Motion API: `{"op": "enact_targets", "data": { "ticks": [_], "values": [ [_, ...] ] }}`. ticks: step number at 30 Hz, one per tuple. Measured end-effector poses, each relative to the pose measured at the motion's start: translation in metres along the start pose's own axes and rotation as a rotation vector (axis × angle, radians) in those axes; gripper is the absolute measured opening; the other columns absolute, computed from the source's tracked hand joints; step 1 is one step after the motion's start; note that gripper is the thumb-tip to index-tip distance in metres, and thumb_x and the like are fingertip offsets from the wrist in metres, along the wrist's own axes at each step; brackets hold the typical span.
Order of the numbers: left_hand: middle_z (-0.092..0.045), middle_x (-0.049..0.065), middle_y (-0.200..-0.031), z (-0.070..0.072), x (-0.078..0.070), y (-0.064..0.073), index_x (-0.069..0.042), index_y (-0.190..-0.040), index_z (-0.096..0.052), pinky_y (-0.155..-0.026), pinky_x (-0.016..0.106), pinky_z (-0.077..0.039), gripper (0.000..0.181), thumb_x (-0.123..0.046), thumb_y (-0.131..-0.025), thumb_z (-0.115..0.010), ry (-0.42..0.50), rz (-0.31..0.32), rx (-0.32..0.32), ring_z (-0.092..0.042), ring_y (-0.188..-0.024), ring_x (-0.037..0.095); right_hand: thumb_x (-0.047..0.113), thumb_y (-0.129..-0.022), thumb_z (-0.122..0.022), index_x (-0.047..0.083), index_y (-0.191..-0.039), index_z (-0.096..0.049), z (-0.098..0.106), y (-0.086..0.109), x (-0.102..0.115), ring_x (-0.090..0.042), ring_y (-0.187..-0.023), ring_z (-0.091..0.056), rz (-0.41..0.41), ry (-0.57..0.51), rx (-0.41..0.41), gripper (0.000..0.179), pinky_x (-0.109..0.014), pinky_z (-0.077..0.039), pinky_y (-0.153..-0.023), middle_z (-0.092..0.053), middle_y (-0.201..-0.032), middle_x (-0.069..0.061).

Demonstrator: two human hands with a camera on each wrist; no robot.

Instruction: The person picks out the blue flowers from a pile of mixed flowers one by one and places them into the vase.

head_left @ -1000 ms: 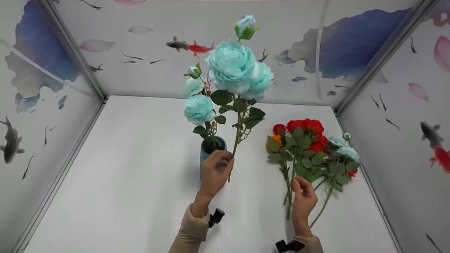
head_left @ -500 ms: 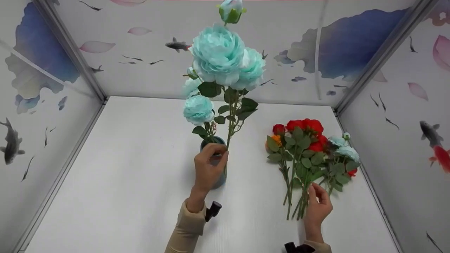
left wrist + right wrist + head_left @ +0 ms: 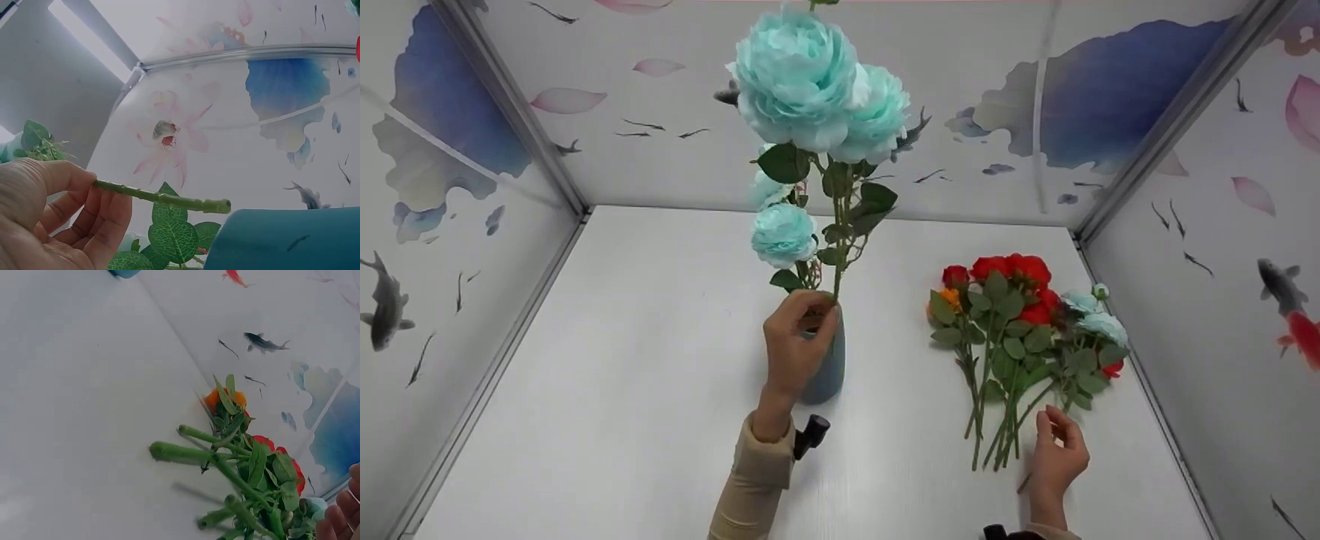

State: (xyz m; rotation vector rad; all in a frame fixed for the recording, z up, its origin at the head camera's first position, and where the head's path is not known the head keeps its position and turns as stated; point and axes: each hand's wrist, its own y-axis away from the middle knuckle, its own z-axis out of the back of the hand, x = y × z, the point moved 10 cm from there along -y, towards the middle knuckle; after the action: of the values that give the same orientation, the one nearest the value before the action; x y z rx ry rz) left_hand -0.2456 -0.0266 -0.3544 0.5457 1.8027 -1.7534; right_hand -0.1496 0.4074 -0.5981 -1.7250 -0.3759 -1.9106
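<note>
My left hand (image 3: 799, 341) pinches the stem (image 3: 838, 277) of an artificial pale turquoise flower (image 3: 795, 79) between thumb and fingertips, holding it upright. In the left wrist view the cut stem end (image 3: 216, 206) points toward the blue vase (image 3: 287, 242), close to its rim. The vase (image 3: 831, 367) stands partly hidden behind that hand, with a smaller turquoise flower (image 3: 784, 234) in it. Loosely curled, my right hand (image 3: 1057, 457) is low over the lying stems at the right. Its fingers (image 3: 337, 520) show at the right wrist view's edge, with no stem between them.
At the table's right lie artificial flowers with their stems toward me: red flowers (image 3: 1012, 270), an orange flower (image 3: 949, 300) and turquoise ones (image 3: 1102, 326). Printed walls with metal corner strips enclose the white table (image 3: 622, 375) at the back and both sides.
My left hand has moved left and up with the turquoise flower, bringing it over the vase. My right hand has shifted right and toward me along the lying stems.
</note>
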Motion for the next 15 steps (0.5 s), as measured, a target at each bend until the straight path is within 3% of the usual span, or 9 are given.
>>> {"op": "enact_targets", "data": {
  "ticks": [5,11,15],
  "values": [
    [-0.059,0.017,-0.081,0.0,-0.001,-0.007,0.005,-0.093,-0.064,-0.056,0.028,-0.054,0.013,0.009,-0.081,-0.063,0.028,-0.012,0.005,-0.061,-0.065,0.019,0.012,-0.085,-0.069,0.006,-0.099,-0.071,0.007,-0.008,-0.014,-0.003,-0.077,-0.052,0.053,0.091,-0.04,0.016,-0.013,-0.039,-0.064,-0.064,-0.087,0.009],
    [-0.06,0.017,-0.082,0.004,-0.008,-0.017,0.004,-0.093,-0.063,-0.056,0.027,-0.054,0.015,0.011,-0.08,-0.063,0.011,-0.054,-0.015,-0.061,-0.067,0.019,0.01,-0.087,-0.064,-0.002,-0.107,-0.066,0.008,-0.003,0.002,0.002,-0.077,-0.048,0.04,0.235,0.003,0.023,-0.016,-0.038,-0.065,-0.061,-0.097,-0.009],
    [-0.06,0.018,-0.082,0.007,-0.011,-0.022,0.005,-0.092,-0.064,-0.058,0.027,-0.055,0.017,0.014,-0.077,-0.063,-0.002,-0.067,-0.04,-0.061,-0.07,0.018,0.011,-0.088,-0.063,-0.002,-0.108,-0.066,0.009,-0.004,0.004,0.006,-0.076,-0.044,0.049,0.307,0.018,0.023,-0.017,-0.037,-0.065,-0.06,-0.099,-0.012]
  ]
}}
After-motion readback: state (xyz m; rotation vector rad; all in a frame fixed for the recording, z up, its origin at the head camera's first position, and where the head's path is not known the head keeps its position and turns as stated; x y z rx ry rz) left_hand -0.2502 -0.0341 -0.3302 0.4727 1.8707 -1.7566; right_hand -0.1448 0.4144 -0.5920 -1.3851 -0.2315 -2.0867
